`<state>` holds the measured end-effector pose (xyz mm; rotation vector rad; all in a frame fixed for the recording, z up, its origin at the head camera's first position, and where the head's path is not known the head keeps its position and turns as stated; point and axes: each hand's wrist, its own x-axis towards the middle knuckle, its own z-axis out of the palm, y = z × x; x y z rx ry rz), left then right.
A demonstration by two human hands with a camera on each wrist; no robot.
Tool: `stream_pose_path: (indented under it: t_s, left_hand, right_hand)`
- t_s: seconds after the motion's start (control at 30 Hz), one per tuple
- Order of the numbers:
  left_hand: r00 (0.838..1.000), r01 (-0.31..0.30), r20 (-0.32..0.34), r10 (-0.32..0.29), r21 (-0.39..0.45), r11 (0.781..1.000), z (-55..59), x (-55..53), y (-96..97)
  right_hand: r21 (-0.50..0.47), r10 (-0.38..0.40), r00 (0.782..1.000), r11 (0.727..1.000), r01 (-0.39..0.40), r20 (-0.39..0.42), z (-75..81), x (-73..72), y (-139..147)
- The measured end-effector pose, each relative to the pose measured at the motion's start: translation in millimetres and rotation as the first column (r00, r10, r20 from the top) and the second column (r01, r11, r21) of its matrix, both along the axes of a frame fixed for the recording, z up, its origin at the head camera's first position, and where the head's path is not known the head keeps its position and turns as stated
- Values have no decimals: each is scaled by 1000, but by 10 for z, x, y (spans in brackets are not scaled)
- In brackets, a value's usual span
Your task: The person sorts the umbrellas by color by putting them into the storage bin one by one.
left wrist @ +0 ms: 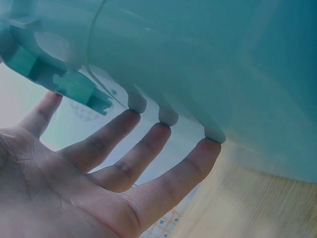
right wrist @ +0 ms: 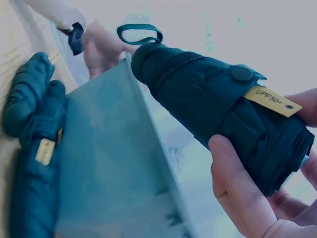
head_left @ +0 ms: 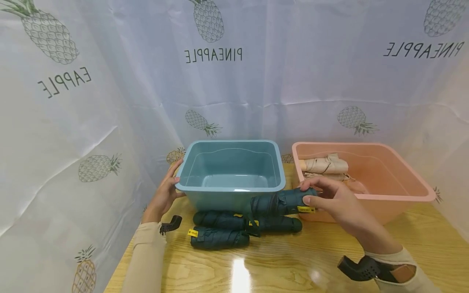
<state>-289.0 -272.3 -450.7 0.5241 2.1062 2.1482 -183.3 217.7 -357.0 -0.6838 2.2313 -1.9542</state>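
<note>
My right hand [head_left: 337, 199] holds a dark teal folded umbrella [head_left: 282, 201] by one end, in front of the blue bin. The right wrist view shows this umbrella [right wrist: 198, 99] pinched between thumb and fingers, with its wrist loop and yellow tag. My left hand [head_left: 166, 193] touches the left side of the blue bin [head_left: 234, 189]; in the left wrist view its spread, straight fingers [left wrist: 163, 168] meet the bin's outer wall with their tips. Three more teal umbrellas lie before the bin: one at the left [head_left: 220, 219], one nearer [head_left: 220, 239], one rightward [head_left: 280, 224].
A pink bin [head_left: 395, 198] stands at the right with beige folded umbrellas [head_left: 326, 165] inside its left end. Both bins rest on a wooden table [head_left: 293, 264]. A pineapple-print curtain [head_left: 256, 89] hangs close behind and at the sides.
</note>
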Motion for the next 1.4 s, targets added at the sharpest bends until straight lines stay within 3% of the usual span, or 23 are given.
stream_pose_path:
  t_s: [0.3,0.57,0.9,1.4]
  left_hand:
    - [1000,-6,-4,6,0,1000,4,-12,-24]
    - [1000,-13,1,13,-6,1000,10,20,-47]
    - [1000,-10,3,10,3,1000,24,-7,-17]
    - [1000,-19,7,19,0,1000,12,-1,9]
  right_hand:
    - [69,-30,997,997,25,67,471,-267,-277]
    - [98,-34,987,995,18,156,718,-578,-548]
    - [64,-72,978,996,61,195,877,-927,-693]
    - [239,-206,956,959,155,208,910,-1432,-998]
